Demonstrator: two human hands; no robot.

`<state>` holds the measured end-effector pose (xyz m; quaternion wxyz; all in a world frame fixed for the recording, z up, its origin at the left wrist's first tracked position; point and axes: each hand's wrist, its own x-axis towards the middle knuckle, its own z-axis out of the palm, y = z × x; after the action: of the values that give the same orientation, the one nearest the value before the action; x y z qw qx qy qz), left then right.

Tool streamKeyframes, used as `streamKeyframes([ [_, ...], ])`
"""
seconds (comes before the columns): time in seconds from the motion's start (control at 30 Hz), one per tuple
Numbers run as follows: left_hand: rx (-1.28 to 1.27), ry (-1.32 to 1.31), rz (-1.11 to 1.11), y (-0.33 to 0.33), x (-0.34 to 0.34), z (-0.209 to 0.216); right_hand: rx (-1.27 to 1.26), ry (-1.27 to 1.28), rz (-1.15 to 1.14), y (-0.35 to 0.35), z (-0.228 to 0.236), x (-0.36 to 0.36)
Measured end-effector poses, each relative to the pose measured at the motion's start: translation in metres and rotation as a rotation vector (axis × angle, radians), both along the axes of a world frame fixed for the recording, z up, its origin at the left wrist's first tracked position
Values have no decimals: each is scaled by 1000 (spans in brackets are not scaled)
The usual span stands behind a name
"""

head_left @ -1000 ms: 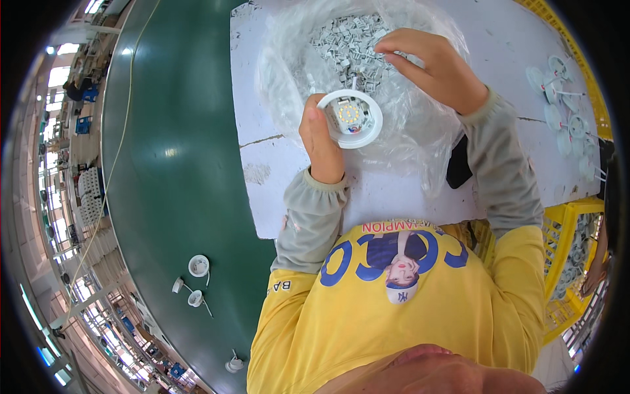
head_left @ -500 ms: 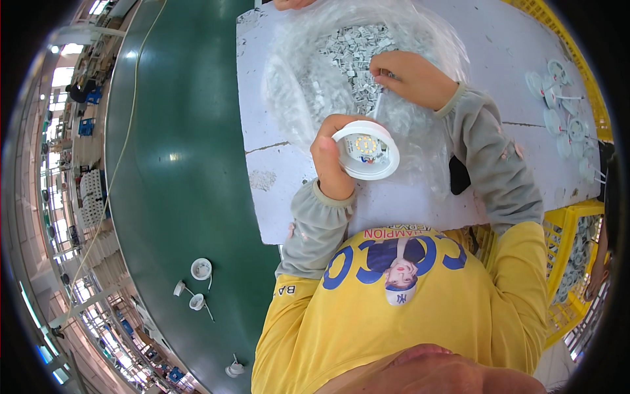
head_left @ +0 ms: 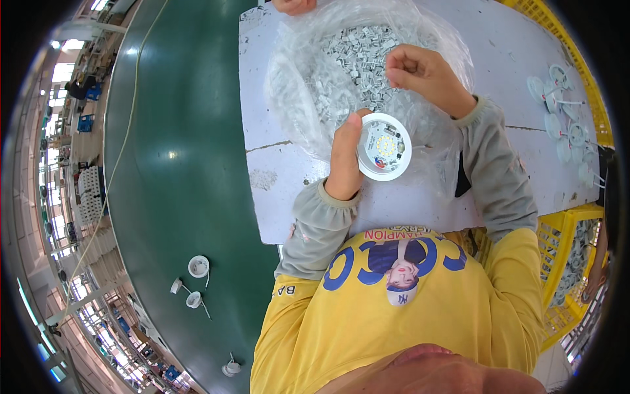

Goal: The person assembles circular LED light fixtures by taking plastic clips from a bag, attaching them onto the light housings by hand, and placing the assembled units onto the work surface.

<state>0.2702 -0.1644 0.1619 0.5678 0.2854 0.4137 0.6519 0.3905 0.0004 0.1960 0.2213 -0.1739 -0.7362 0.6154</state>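
Observation:
My left hand [head_left: 344, 156] is closed round a round white downlight [head_left: 384, 146], held above the near edge of a plastic bag. Its open face is turned up, so the circuit board shows, with a ring of small yellow LEDs and bits of red and blue wire. My right hand [head_left: 430, 77] hovers over the right part of the clear bag [head_left: 294, 85], fingers curled and pinched together; whatever may be between them is too small to make out. Many small white plastic pieces [head_left: 357, 56] fill the bag beneath it.
The bag lies on a worn pale table [head_left: 262, 180]. Several white lamps with cords [head_left: 553, 98] lie at its right, beside yellow baskets [head_left: 558, 262]. On the green surface [head_left: 190, 131] at left sit several small lamps [head_left: 198, 266]. Another person's hand [head_left: 294, 5] rests at the far edge.
The downlight has tipped so its face points more toward me and has moved slightly right. My right hand has moved a little right, away from the downlight.

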Motion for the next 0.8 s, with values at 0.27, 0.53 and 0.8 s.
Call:
streamKeyframes([
  [0.27, 18, 30, 125, 0, 7, 23, 260, 206, -168, -47, 11, 17],
  [0.53, 181, 102, 264, -2, 3, 17, 375, 212, -260, -50, 10, 19],
  [0.8, 280, 1, 417, -3, -1, 10, 551, 273, -248, -52, 15, 19],
])
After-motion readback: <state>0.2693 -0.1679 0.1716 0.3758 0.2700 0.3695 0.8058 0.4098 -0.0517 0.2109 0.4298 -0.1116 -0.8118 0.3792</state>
